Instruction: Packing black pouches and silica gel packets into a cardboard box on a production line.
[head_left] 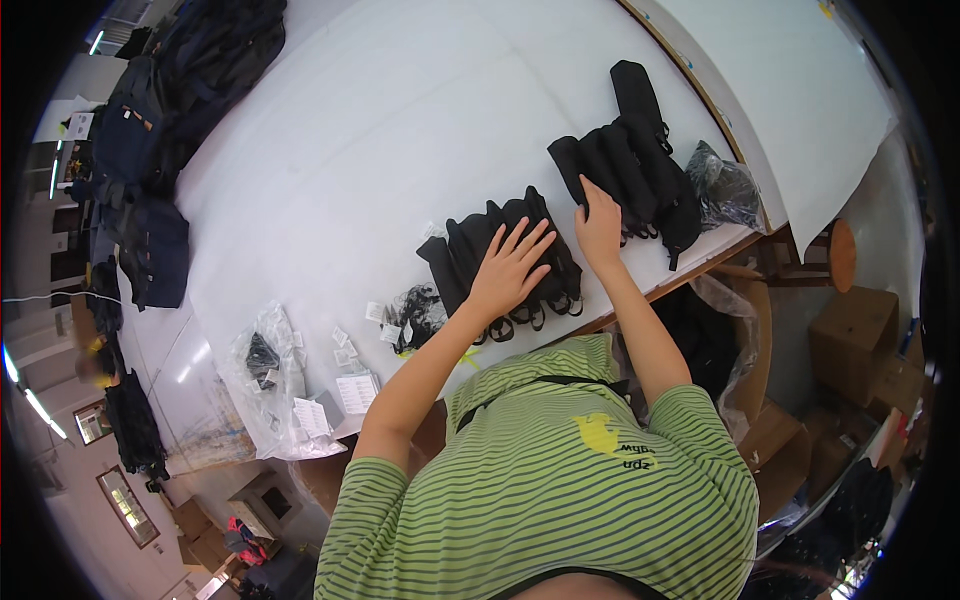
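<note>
My left hand [512, 268] lies flat with fingers spread over a row of slim black fabric pouches [456, 262], set side by side with small loops at their near ends. To its right, my right hand [599, 222] has its thumb and index finger around the edge of a black pouch [568, 160], the leftmost of a second group. Several more black pouches [640, 180] lie close together there, one sticking out farther back. Part of the grip is hidden by the hand itself.
Clear bags with small dark items [262, 360] and white printed labels [357, 392] lie left on the white table [400, 110]. A bag of dark items [722, 185] sits at the right edge. Dark backpacks [150, 140] line the far left. Cardboard boxes [853, 328] stand right.
</note>
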